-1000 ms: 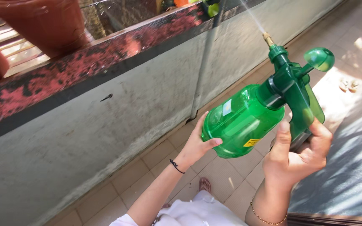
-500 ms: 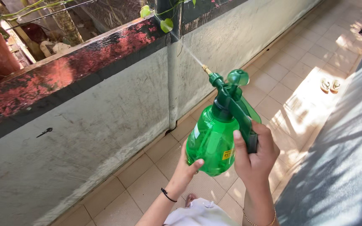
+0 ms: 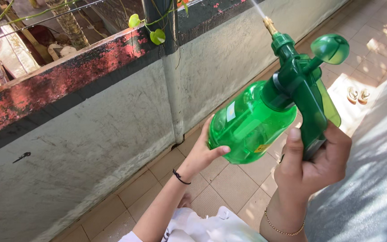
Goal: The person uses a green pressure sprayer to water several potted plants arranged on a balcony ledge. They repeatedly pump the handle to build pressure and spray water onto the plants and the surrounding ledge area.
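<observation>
Weathered grey parapet wall (image 3: pixel 113 134) across the left, capped by a ledge (image 3: pixel 68 76) of flaking red paint, with a grey pipe (image 3: pixel 173 103) running down its face to a tiled floor (image 3: pixel 229 179). Green climbing leaves (image 3: pixel 151 31) at the top of the pipe; a pair of sandals (image 3: pixel 357 95) well apart on the sunlit tiles at the far right. Held up in the middle, tilted with the nozzle toward the wall top: a translucent green spray bottle (image 3: pixel 251 123), round-bodied, with a darker green pump head, a ball-shaped pump knob (image 3: pixel 330 48) and a small brass nozzle (image 3: pixel 269 24) giving off a thin jet. Right hand (image 3: pixel 312 168) clamped around the handle and trigger at the back of the pump head, thumb laid up along it. Left hand (image 3: pixel 202 154) cupped under the belly of the bottle, fingers spread against the plastic, thumb on the near side; thin black band at that wrist, fine gold chain at the other. Probably hard, stiff plastic, smooth and likely slippery if wet; weight hard to judge, since the water level cannot be made out through the tinted wall, but the two-handed hold suggests some heft. Best taken by the handle, with a palm under the round base for support; pump knob and nozzle likely the weaker parts, not for gripping.
</observation>
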